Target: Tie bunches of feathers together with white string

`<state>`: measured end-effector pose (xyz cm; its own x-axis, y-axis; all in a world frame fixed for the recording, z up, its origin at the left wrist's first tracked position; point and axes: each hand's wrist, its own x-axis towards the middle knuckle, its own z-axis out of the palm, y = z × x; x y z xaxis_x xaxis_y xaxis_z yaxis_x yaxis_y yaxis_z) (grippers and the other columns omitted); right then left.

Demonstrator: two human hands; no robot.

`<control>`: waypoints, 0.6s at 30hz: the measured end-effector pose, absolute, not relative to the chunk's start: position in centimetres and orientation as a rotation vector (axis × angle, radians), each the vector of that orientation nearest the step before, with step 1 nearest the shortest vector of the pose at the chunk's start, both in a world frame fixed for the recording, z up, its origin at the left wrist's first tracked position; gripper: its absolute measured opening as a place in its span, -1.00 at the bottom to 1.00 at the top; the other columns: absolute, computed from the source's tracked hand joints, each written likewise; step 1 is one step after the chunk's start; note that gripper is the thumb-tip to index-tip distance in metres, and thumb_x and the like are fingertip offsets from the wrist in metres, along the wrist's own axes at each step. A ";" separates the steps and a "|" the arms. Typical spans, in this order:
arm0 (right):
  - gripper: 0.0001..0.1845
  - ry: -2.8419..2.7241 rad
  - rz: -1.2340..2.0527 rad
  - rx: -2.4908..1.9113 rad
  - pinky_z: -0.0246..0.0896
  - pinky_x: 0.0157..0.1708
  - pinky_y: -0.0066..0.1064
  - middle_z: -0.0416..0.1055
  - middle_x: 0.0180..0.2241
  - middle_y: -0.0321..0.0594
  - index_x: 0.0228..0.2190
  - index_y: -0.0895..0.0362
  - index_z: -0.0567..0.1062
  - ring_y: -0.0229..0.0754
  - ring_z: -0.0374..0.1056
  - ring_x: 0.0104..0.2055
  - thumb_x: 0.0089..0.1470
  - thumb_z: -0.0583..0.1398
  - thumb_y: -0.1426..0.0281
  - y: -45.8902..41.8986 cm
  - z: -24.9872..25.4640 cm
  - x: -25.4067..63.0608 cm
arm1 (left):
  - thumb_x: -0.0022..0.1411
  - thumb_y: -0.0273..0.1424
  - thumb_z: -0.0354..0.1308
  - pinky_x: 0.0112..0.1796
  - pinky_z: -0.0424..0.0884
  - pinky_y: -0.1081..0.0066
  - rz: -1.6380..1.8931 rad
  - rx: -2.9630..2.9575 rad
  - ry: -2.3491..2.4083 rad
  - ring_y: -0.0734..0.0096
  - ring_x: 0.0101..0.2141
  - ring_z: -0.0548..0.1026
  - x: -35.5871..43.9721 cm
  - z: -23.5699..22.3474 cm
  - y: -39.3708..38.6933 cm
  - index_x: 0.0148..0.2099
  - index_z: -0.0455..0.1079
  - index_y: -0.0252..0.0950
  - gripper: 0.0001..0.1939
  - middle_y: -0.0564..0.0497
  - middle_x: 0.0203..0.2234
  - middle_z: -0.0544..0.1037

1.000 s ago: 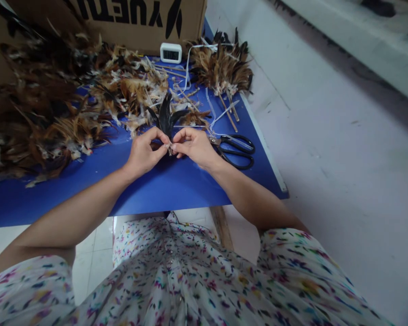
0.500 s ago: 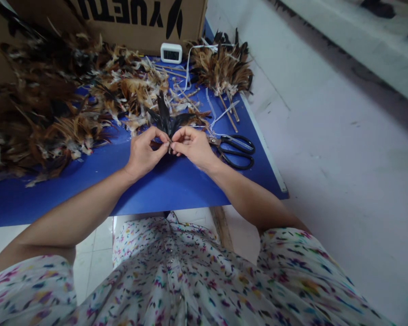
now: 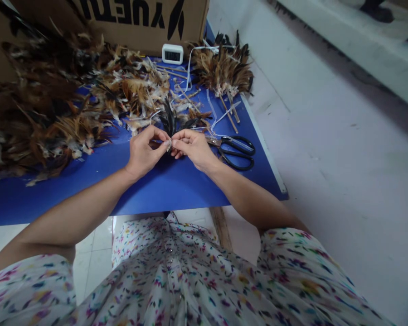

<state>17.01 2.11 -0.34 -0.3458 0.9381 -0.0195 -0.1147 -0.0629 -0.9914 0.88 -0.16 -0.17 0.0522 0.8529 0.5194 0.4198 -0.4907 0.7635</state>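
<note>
Dark feathers (image 3: 169,118) fan upward from between my two hands, over the blue table. My left hand (image 3: 148,149) pinches their base between thumb and index finger. Fingertip to fingertip with it, my right hand (image 3: 193,148) pinches the same spot, its other fingers curled below. A bit of something pale shows at the pinch; whether it is tape or quill I cannot tell. Just right of my right hand lie black-handled scissors (image 3: 236,151), their blades partly hidden behind it.
Brown and black feathers (image 3: 54,108) are heaped across the left of the blue table (image 3: 190,190). Behind stand a cardboard box (image 3: 139,36) and a small white digital clock (image 3: 172,54). A feather bundle (image 3: 224,68), thin sticks (image 3: 228,113) and white strips (image 3: 221,118) lie at back right, near the wall.
The dark feathers have turned between my fingertips and spread differently. Something pale now shows at their base. My hands have stayed almost in place.
</note>
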 end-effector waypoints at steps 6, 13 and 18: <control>-0.72 -1.330 1.550 -0.965 0.36 -0.52 -0.55 0.48 -0.58 -0.37 -0.41 0.16 0.44 -0.35 0.43 -0.54 -0.08 0.39 0.30 2.1 -0.4 17.1 | 0.12 -0.38 0.25 -0.37 0.48 0.48 1.431 1.906 1.303 0.46 -0.37 0.57 0.9 -0.3 -0.1 -0.36 0.31 -0.26 -0.84 0.04 -0.38 0.60; -0.70 -1.330 1.562 -0.925 0.36 -0.53 -0.54 0.50 -0.56 -0.34 -0.36 0.19 0.49 -0.34 0.44 -0.53 -0.11 0.40 0.29 2.1 -0.5 17.2 | 0.13 -0.33 0.29 -0.32 0.50 0.44 1.466 1.882 1.274 0.44 -0.36 0.58 0.7 -0.6 0.0 -0.32 0.32 -0.27 -0.80 0.04 -0.40 0.60; -0.69 -1.376 1.551 -0.941 0.36 -0.51 -0.54 0.51 -0.53 -0.34 -0.32 0.18 0.53 -0.36 0.42 -0.52 -0.09 0.38 0.26 2.1 -0.5 17.3 | 0.11 -0.30 0.31 -0.28 0.52 0.42 1.462 1.846 1.298 0.42 -0.33 0.59 0.7 -0.7 0.0 -0.31 0.30 -0.26 -0.76 0.04 -0.39 0.59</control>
<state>17.30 2.06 -0.51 -0.3675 0.9300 -0.0042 -0.1063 -0.0465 -0.9932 0.67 0.03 -0.73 -0.0037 0.8672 0.4980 0.3915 -0.4570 0.7987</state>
